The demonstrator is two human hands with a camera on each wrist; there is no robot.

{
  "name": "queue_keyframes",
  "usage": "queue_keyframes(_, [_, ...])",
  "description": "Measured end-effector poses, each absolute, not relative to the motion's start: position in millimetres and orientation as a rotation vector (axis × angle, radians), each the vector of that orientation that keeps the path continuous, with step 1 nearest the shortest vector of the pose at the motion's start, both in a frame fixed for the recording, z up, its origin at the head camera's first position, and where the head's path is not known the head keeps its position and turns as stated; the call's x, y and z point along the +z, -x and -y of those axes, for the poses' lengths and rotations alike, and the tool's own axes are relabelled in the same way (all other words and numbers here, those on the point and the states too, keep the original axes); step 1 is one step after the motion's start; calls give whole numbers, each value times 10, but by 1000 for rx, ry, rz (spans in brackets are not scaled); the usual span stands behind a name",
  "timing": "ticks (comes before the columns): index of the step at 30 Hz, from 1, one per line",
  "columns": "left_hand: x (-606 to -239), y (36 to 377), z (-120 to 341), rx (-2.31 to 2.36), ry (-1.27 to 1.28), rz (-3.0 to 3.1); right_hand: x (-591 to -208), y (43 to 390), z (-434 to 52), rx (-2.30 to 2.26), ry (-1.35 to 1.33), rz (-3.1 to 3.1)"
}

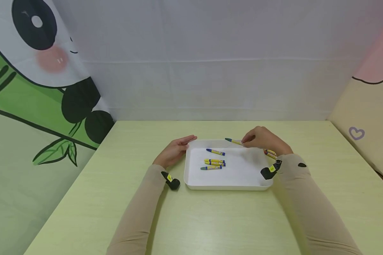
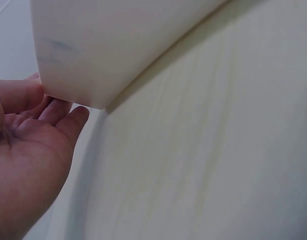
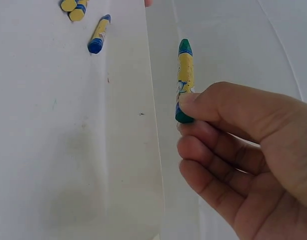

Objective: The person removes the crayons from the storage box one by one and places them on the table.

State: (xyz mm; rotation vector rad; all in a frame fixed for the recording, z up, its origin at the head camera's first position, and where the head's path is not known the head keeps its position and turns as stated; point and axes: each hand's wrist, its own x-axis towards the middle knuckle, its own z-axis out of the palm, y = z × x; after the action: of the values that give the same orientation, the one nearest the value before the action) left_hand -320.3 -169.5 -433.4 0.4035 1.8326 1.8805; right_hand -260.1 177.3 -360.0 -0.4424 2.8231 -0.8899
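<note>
A white tray (image 1: 242, 177) lies on the table with several yellow-wrapped crayons inside. My left hand (image 1: 175, 150) holds its back left corner, thumb and fingertips against the wall, as the left wrist view also shows. Over the back rim, my right hand (image 1: 260, 138) pinches a green crayon (image 3: 185, 75) near its flat end between thumb and index finger. That crayon's tip points left in the head view. In the tray lie a blue crayon (image 1: 215, 152), two yellow crayons (image 1: 215, 162) side by side, and a dull green-tipped crayon (image 1: 211, 168).
More crayons (image 1: 270, 154) with red and orange tips lie by the tray's right end, partly hidden behind my right wrist. The pale wooden table (image 1: 229, 219) meets a light cloth backdrop (image 1: 210, 88) at its back edge. Printed cloth hangs at both sides.
</note>
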Motion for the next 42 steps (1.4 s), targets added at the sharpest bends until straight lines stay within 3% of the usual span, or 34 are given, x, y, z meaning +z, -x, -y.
queue_keyframes(42, [-4352,3151,1798,1854,-405,-1812,-3755,2172,-2497,-920,225,-2898])
